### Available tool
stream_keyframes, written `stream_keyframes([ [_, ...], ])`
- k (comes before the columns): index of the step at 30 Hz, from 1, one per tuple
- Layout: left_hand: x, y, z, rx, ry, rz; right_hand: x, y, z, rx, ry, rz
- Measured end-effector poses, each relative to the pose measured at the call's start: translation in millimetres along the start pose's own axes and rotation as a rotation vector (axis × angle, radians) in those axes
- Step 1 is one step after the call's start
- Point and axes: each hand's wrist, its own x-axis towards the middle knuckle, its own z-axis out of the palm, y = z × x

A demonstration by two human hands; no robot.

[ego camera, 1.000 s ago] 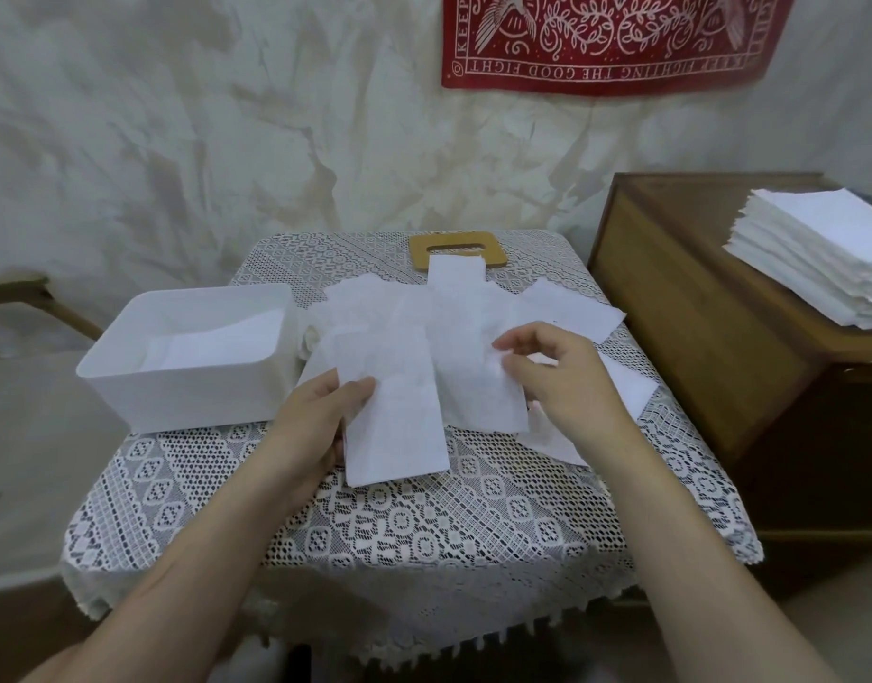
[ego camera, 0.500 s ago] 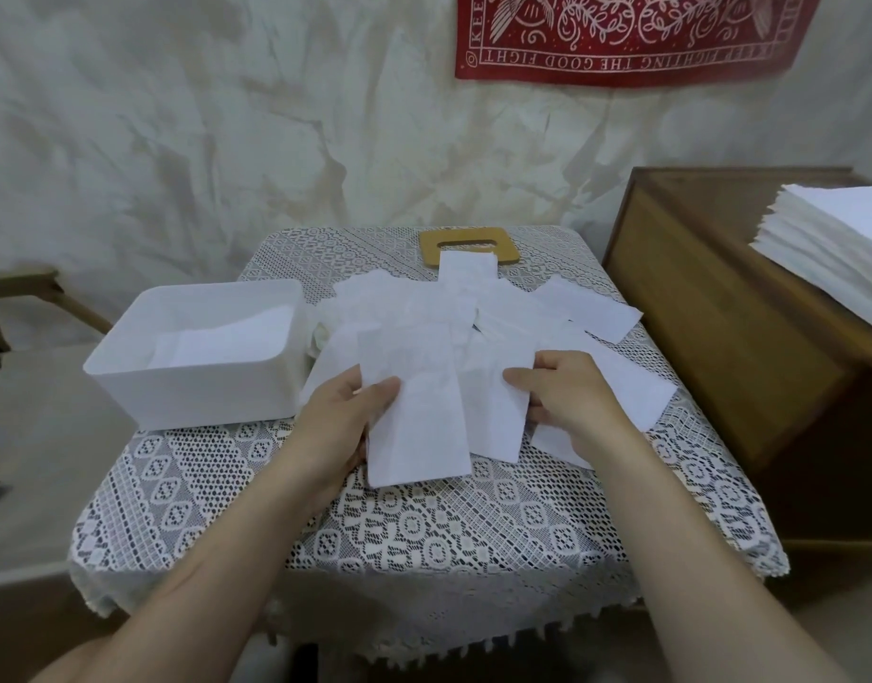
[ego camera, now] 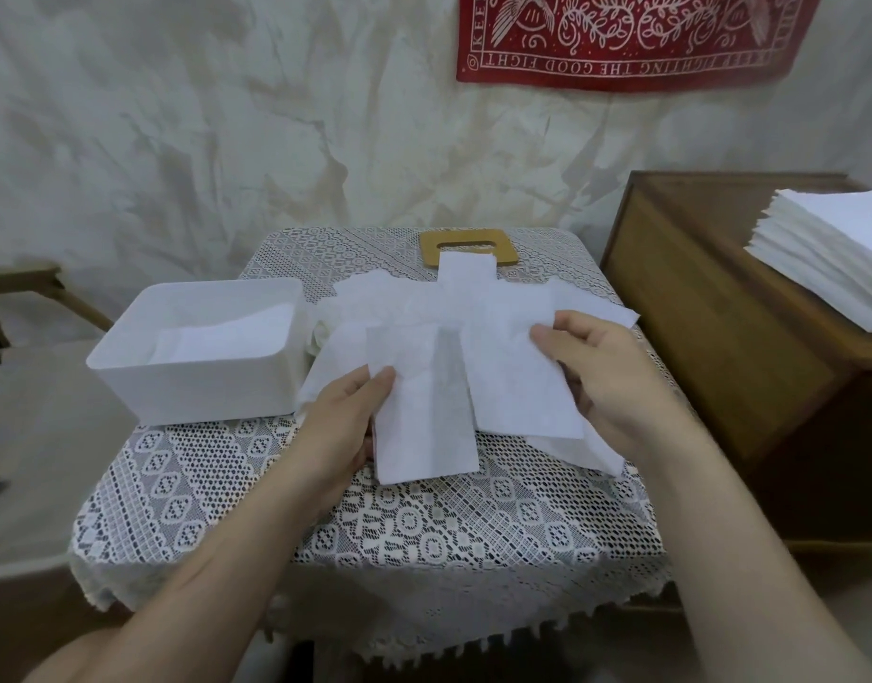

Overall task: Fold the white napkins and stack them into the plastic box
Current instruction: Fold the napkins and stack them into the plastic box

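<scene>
As you look down through the head camera, the holdings read as follows.

- **Left hand**: your thumb lies on top of a folded napkin and the other fingers are hidden beneath it, so the hand pinches the strip at its left edge. The strip's near end reaches out over the lace tablecloth.
- **Right hand**: your thumb lies on top of a second folded napkin, with the fingers curled round its right edge, gripping it. Whether those fingers are spread cannot be told.
- **The two strips:** they lie side by side, with their inner edges overlapping between your hands.
- **Loose napkins**: a fanned, overlapping heap behind the held pair, at the middle of the table.
- **Plastic box**: white and open, on the cloth just beside the heap on its left. Stacked napkins lie flat inside.
- **Wooden board**: it has a slot and sits at the table's far edge, with one napkin end overlapping it.
- **Wooden cabinet**: right of the table, bearing a tall napkin pile.
- **Red banner**: on the wall above.
- **Wooden frame**: far left, partly cut off.
</scene>
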Motion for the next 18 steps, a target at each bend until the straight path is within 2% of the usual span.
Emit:
stream_keyframes([
  [4, -3.2, -1.7, 6.7, -0.002, -0.046, 0.005, -0.2, 14.5, 27.0, 0.0, -0.027, 0.034],
  [7, -4.0, -0.9, 11.2, 0.006, -0.05, 0.013, 2.6, 27.8, 43.9, -0.093, -0.013, -0.007],
  [18, -1.4, -2.4, 11.7, -0.075, -0.034, -0.001, 7.9, 39.6, 51.0, -0.149, 0.07, -0.049],
])
